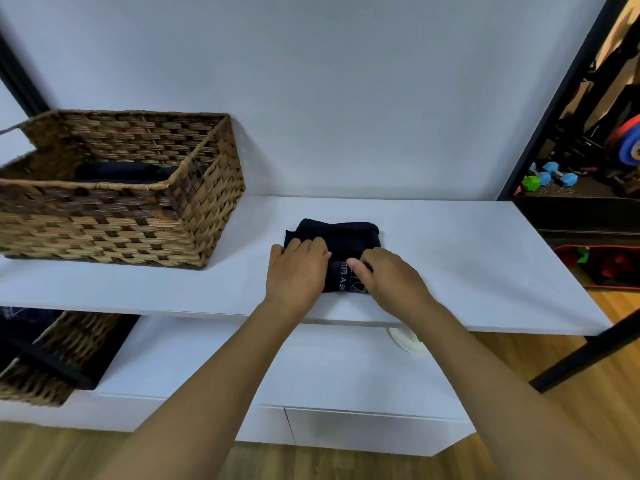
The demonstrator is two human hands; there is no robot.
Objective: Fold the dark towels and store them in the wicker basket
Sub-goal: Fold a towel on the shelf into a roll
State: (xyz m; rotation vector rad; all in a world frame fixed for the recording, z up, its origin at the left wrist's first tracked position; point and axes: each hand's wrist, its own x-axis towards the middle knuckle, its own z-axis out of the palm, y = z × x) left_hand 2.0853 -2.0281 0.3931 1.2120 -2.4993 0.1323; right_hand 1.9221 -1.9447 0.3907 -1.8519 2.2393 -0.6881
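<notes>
Both forearms are extended from the lower edge toward a folded dark towel [341, 237] lying on the white surface [450, 258], near its front edge. On the towel's left part, the left hand [298, 271] is laid flat with fingers straight and close together. On its right part, the right hand [388, 275] is curled, a fold being pinched between thumb and fingers. White lettering is shown between the hands. A wicker basket [138, 230] is seen well apart, to the left, with another dark towel [121, 173] inside.
</notes>
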